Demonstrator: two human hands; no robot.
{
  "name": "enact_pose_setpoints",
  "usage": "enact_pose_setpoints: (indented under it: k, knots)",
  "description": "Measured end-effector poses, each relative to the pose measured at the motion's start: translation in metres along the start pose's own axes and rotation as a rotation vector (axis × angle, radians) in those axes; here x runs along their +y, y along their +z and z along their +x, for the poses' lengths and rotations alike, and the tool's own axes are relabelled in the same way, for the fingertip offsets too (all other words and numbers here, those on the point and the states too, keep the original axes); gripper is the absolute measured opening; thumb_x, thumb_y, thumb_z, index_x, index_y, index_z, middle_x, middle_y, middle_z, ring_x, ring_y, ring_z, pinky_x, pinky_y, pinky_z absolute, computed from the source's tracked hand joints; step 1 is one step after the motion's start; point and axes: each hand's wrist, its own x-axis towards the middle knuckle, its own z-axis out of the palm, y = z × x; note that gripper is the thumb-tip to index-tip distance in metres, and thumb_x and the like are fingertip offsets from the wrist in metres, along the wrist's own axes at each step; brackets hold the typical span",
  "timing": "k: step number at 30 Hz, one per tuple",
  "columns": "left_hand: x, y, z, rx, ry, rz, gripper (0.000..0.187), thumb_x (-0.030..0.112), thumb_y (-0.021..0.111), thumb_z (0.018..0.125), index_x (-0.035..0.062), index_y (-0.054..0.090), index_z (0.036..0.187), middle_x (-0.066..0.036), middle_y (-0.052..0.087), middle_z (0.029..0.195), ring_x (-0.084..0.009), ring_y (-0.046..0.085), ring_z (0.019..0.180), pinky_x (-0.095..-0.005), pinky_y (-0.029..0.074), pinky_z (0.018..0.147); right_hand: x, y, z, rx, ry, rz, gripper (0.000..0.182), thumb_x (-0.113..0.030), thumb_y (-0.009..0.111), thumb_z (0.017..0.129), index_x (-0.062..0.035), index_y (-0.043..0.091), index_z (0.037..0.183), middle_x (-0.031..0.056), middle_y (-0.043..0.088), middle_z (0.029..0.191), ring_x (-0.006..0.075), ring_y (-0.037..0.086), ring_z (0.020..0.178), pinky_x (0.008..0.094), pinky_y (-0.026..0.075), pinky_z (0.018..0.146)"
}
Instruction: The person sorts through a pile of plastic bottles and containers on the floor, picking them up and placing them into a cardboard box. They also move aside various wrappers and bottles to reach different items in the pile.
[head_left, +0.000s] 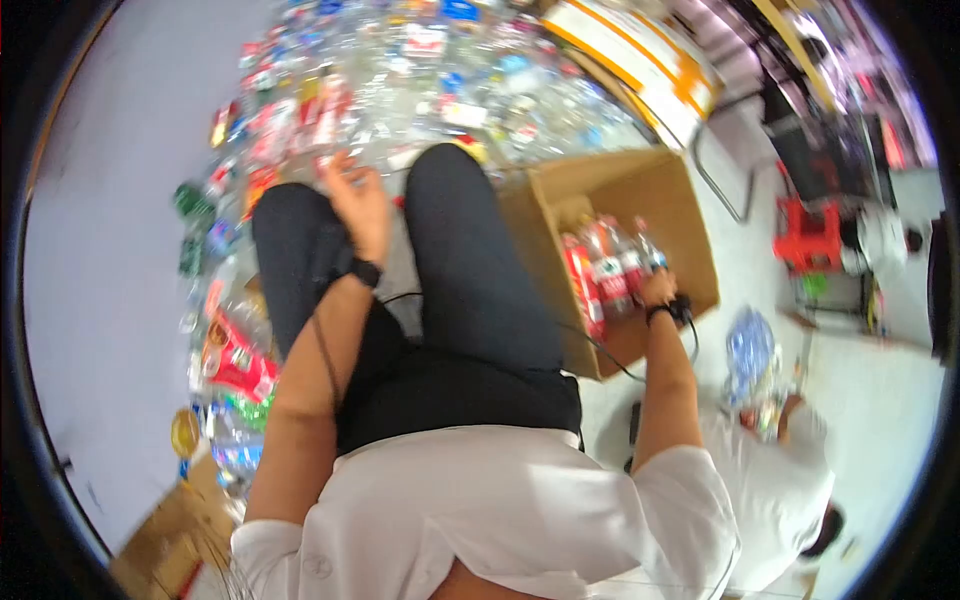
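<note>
Left hand point(358, 205) open-fingered above the knees, right hand point(658, 290) lowered, arm outstretched.

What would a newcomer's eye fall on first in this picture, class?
First, the huge heap of plastic bottles spread over the floor ahead. Then the open cardboard box to the right, where the right hand holds bottles, while the left hand reaches towards the heap.

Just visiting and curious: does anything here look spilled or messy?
Yes. Plastic bottles lie strewn in a loose heap across the floor ahead, not contained, and more trail along the left. The cardboard box holds only a few.
</note>
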Motion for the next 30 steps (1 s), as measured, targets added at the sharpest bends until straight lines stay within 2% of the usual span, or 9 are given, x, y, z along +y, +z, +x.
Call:
enact_pose_setpoints:
  k: [1, 3, 6, 13, 22, 25, 27, 28, 30]
  knots:
    - [-0.007, 0.001, 0.001, -0.003, -0.078, -0.051, 0.042, -0.003, 0.052, 0.079, 0.001, 0.043, 0.119, -0.009, 0.05, 0.103, -0.0154, 0.052, 0.084, -0.0284, 0.044, 0.075, -0.004, -0.01, -0.008, -0.006, 0.059, -0.023, 0.03, -0.036, 0.058, 0.078, -0.0098, 0.059, 0.092, 0.0084, 0.06, 0.091, 0.033, 0.06, 0.081, 0.0435, 0.05, 0.07]
    - [-0.015, 0.0, 0.002, -0.021, -0.032, -0.047, 0.042, -0.002, 0.052, 0.079, 0.001, 0.043, 0.12, -0.009, 0.05, 0.104, -0.0147, 0.051, 0.085, -0.0281, 0.043, 0.077, -0.016, -0.021, -0.012, -0.083, 0.082, 0.212, 0.046, -0.032, 0.059, 0.077, -0.0037, 0.052, 0.113, 0.0248, 0.039, 0.129, 0.042, 0.038, 0.118, 0.0459, 0.034, 0.099]
    - [-0.012, 0.0, 0.001, -0.03, -0.032, -0.033, 0.041, 0.0, 0.052, 0.079, 0.0012, 0.043, 0.12, -0.01, 0.05, 0.104, -0.014, 0.05, 0.083, -0.0275, 0.042, 0.078, -0.021, -0.031, -0.014, -0.223, 0.143, 0.308, 0.053, -0.026, 0.058, 0.076, -0.0038, 0.046, 0.122, 0.0265, 0.023, 0.14, 0.0442, 0.024, 0.126, 0.0461, 0.023, 0.106]
    - [-0.014, 0.0, -0.001, -0.04, -0.053, 0.002, 0.042, 0.003, 0.053, 0.079, 0.0008, 0.043, 0.119, -0.012, 0.05, 0.104, -0.0145, 0.05, 0.08, -0.0286, 0.042, 0.078, -0.017, -0.008, -0.014, -0.183, 0.094, 0.215, 0.049, -0.029, 0.056, 0.078, -0.0055, 0.048, 0.121, 0.0224, 0.029, 0.138, 0.043, 0.03, 0.124, 0.05, 0.03, 0.101]
    - [-0.018, 0.002, 0.0, -0.031, -0.054, 0.037, 0.042, 0.001, 0.053, 0.077, 0.0012, 0.044, 0.118, -0.011, 0.051, 0.104, -0.0146, 0.05, 0.079, -0.0289, 0.042, 0.077, -0.01, 0.004, -0.016, -0.28, 0.059, 0.176, 0.048, -0.03, 0.061, 0.077, -0.0016, 0.053, 0.115, 0.0286, 0.021, 0.138, 0.0431, 0.031, 0.123, 0.0487, 0.029, 0.102]
    - [-0.016, 0.001, 0.0, -0.028, -0.058, 0.044, 0.043, -0.001, 0.052, 0.076, 0.0014, 0.044, 0.118, -0.01, 0.051, 0.101, -0.0145, 0.049, 0.077, -0.029, 0.043, 0.074, 0.014, 0.065, -0.01, 0.156, 0.025, 0.509, 0.031, -0.017, 0.059, 0.078, -0.0023, 0.052, 0.105, 0.0161, 0.047, 0.116, 0.0293, 0.053, 0.094, 0.0388, 0.046, 0.079]
    - [-0.005, 0.004, -0.003, 0.003, -0.061, 0.061, 0.041, -0.001, 0.052, 0.077, 0.0014, 0.045, 0.118, -0.009, 0.051, 0.1, -0.0143, 0.05, 0.078, -0.0284, 0.044, 0.072, 0.053, 0.115, 0.026, -0.289, -0.008, 0.144, 0.035, -0.03, 0.057, 0.077, -0.0134, 0.062, 0.108, 0.0235, 0.049, 0.123, 0.0406, 0.043, 0.115, 0.0465, 0.036, 0.096]
    - [-0.011, 0.004, -0.002, 0.006, 0.008, 0.103, 0.042, -0.002, 0.052, 0.077, 0.0015, 0.044, 0.118, -0.009, 0.05, 0.101, -0.0144, 0.051, 0.079, -0.0278, 0.045, 0.07, 0.023, 0.068, -0.002, 0.078, -0.119, -0.034, 0.034, -0.024, 0.065, 0.072, -0.0111, 0.064, 0.103, 0.0172, 0.057, 0.107, 0.0323, 0.056, 0.094, 0.0398, 0.045, 0.083]
    - [-0.007, 0.003, -0.003, 0.022, 0.028, 0.086, 0.044, -0.004, 0.052, 0.076, 0.0017, 0.043, 0.118, -0.01, 0.049, 0.103, -0.0147, 0.052, 0.079, -0.0267, 0.045, 0.067, 0.007, 0.024, -0.006, -0.072, -0.097, 0.063, 0.037, -0.032, 0.062, 0.074, -0.0136, 0.064, 0.105, 0.0214, 0.053, 0.114, 0.0373, 0.048, 0.107, 0.0439, 0.039, 0.092]
